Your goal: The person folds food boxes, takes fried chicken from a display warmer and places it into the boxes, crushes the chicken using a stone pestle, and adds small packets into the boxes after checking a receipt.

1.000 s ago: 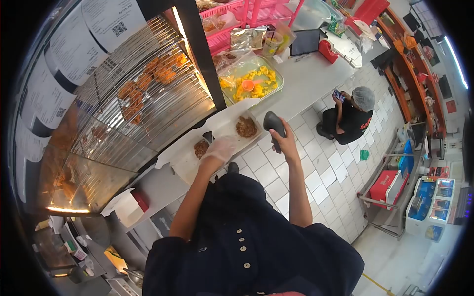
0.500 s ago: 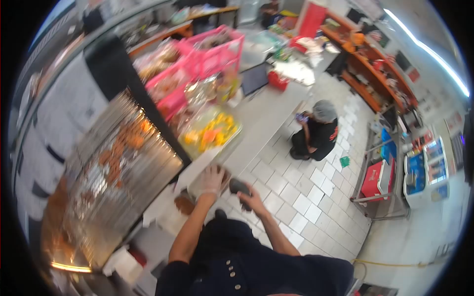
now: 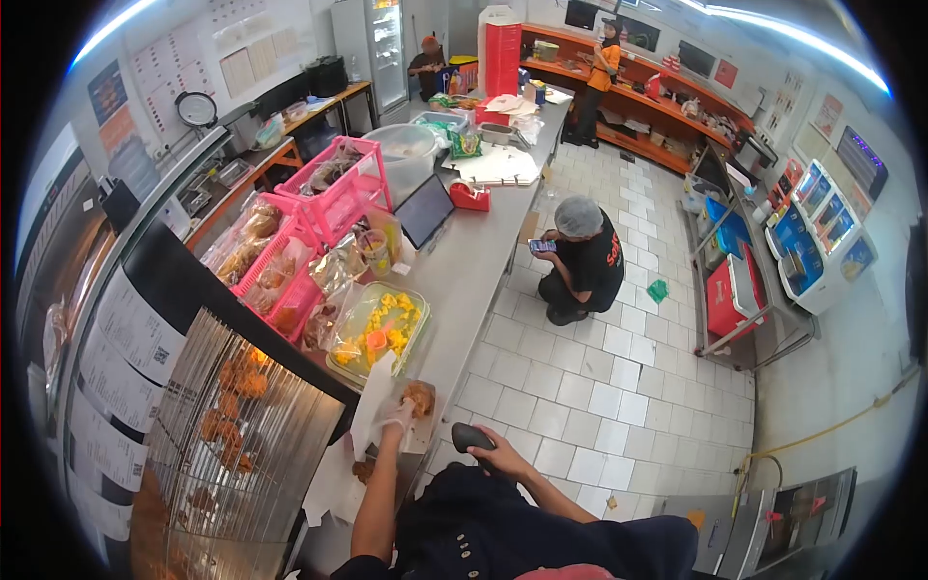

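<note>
My left hand [image 3: 397, 416], in a thin clear glove, reaches into an open white takeaway box [image 3: 418, 440] at the counter's near edge. Its fingers are stretched out beside a browned piece of fried chicken [image 3: 418, 397]; whether they touch it is unclear. The box's lid [image 3: 370, 401] stands up on the left. My right hand [image 3: 505, 456] is closed around a dark object with a rounded end [image 3: 472, 438], held over the floor right of the box; its kind is not clear. More browned chicken [image 3: 362, 471] lies below the box, partly hidden by my left forearm.
A wire-rack warmer [image 3: 261, 416] with fried chicken is at left. Along the counter [image 3: 454, 319] are a tub of yellow pieces [image 3: 425, 307], pink crates [image 3: 300, 232] and a tablet [image 3: 423, 211]. A person [image 3: 590, 261] crouches on the tiled floor, holding a phone.
The view has tilted up and sharpened. My left hand, earlier spread over the box, now reaches inside it beside the raised lid. My right hand still grips the dark object.
</note>
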The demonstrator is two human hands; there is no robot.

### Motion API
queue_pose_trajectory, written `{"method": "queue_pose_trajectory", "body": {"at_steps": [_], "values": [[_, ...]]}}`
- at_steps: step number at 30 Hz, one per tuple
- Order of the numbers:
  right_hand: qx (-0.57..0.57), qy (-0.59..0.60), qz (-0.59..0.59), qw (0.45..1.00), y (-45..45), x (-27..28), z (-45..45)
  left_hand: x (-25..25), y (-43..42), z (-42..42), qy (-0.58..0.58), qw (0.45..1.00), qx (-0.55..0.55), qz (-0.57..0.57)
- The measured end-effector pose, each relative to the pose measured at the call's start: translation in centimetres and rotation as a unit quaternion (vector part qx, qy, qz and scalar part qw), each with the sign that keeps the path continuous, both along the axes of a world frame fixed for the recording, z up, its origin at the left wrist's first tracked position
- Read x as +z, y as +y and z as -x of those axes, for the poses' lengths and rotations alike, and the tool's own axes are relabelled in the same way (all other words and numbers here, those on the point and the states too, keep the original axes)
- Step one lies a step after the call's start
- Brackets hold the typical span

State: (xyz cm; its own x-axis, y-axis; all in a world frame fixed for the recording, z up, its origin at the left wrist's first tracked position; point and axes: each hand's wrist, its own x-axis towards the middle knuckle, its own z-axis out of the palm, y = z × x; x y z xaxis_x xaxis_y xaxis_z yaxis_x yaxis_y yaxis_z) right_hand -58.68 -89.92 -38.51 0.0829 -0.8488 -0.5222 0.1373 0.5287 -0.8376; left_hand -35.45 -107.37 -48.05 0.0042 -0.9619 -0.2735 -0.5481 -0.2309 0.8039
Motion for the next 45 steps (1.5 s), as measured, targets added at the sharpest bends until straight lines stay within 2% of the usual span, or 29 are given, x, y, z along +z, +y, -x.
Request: {"method": "queue_pose_trajectory", "body": {"at_steps": [1,3,5,8,10,14,17,19,20,22,23,24,25,26,27,28,30,31,32,34,36,38,39,40,41,42,44,45], "values": [[0.001,0.012,0.009,1.000,-0.3,0.2,0.0,2.2,0.5,0.5,-0.042,0.999,0.030,-0.006],[0.018,0.025,0.002,1.000,-0.8,0.0,0.4,5.6,1.6,1.8,-0.082,0.996,0.018,0.013],[0.010,0.039,0.010,0.999,-1.4,0.4,0.4,6.8,2.5,2.7,-0.126,0.992,0.011,0.027],[0.005,0.055,0.017,0.998,-1.9,0.9,0.6,6.5,3.8,2.6,-0.207,0.965,-0.044,0.154],[0.011,0.056,0.039,0.998,-2.1,0.6,0.7,5.8,4.1,2.4,-0.257,0.952,-0.136,0.096],[0.009,0.059,0.038,0.997,-2.1,1.5,0.6,5.5,4.6,2.1,-0.272,0.944,-0.157,0.105],[0.017,0.060,0.058,0.996,-1.6,0.4,0.5,4.1,4.2,1.5,-0.290,0.929,-0.170,0.154],[0.007,0.057,0.032,0.998,-0.7,1.6,0.2,6.0,5.5,1.0,-0.215,0.954,-0.105,0.183],[0.000,0.054,0.005,0.999,-0.3,1.9,0.0,7.5,6.8,0.2,-0.216,0.953,-0.111,0.183],[0.002,0.038,0.010,0.999,0.8,-0.1,0.0,9.2,9.8,-2.6,-0.125,0.956,-0.059,0.260],[-0.011,0.034,0.006,0.999,1.2,-1.1,-0.1,3.8,11.3,-6.1,-0.142,0.952,-0.079,0.261],[-0.021,0.028,0.002,0.999,1.2,-2.0,-0.1,2.3,12.0,-7.5,-0.152,0.950,-0.087,0.259],[-0.019,0.026,-0.001,0.999,1.1,-2.6,-0.1,3.8,12.5,-7.9,-0.161,0.948,-0.096,0.257],[-0.041,0.016,0.005,0.999,1.0,-3.3,0.2,5.5,13.3,-8.1,-0.129,0.976,-0.039,0.173],[-0.054,0.008,0.005,0.998,1.2,-3.2,0.6,10.6,14.7,-7.1,-0.095,0.992,0.029,0.082],[-0.044,0.008,-0.016,0.999,0.8,-1.2,1.1,12.9,16.5,-6.6,-0.056,0.992,0.110,-0.012],[-0.029,0.039,-0.008,0.999,-0.2,-0.7,2.2,7.9,17.7,-8.8,-0.150,0.978,0.081,0.117],[-0.037,0.046,0.031,0.998,-0.8,-1.2,2.5,7.7,17.7,-9.4,-0.196,0.975,0.035,0.096],[-0.045,0.054,0.079,0.994,-1.8,-1.7,3.0,7.6,17.5,-9.2,-0.179,0.974,0.096,0.099],[-0.051,0.059,0.119,0.990,-3.2,0.2,3.1,7.5,18.2,-9.7,-0.146,0.982,0.076,0.090],[-0.050,0.174,0.264,0.947,-5.2,-0.6,4.1,6.9,18.3,-9.9,-0.158,0.976,0.113,0.095],[-0.057,0.116,0.202,0.971,-5.5,5.4,3.9,6.6,18.3,-9.8,-0.222,0.964,0.117,0.088],[-0.077,0.109,0.256,0.958,-6.2,7.0,3.3,7.9,18.4,-9.4,-0.221,0.955,0.138,0.144],[-0.101,0.105,0.306,0.941,-6.4,7.9,3.0,8.2,18.7,-9.4,-0.225,0.954,0.144,0.136],[-0.093,0.100,0.301,0.944,-7.5,7.8,3.3,8.6,18.6,-9.5,-0.168,0.972,0.157,0.055],[-0.103,0.126,0.388,0.907,-8.7,7.4,3.8,8.9,18.4,-9.5,-0.108,0.980,0.168,-0.024],[-0.109,0.143,0.473,0.862,-9.8,7.6,3.1,9.9,18.4,-8.9,-0.072,0.981,0.178,-0.002],[-0.120,0.125,0.478,0.861,-9.9,8.6,2.4,9.3,18.1,-8.7,0.026,0.973,0.228,0.007]]}}
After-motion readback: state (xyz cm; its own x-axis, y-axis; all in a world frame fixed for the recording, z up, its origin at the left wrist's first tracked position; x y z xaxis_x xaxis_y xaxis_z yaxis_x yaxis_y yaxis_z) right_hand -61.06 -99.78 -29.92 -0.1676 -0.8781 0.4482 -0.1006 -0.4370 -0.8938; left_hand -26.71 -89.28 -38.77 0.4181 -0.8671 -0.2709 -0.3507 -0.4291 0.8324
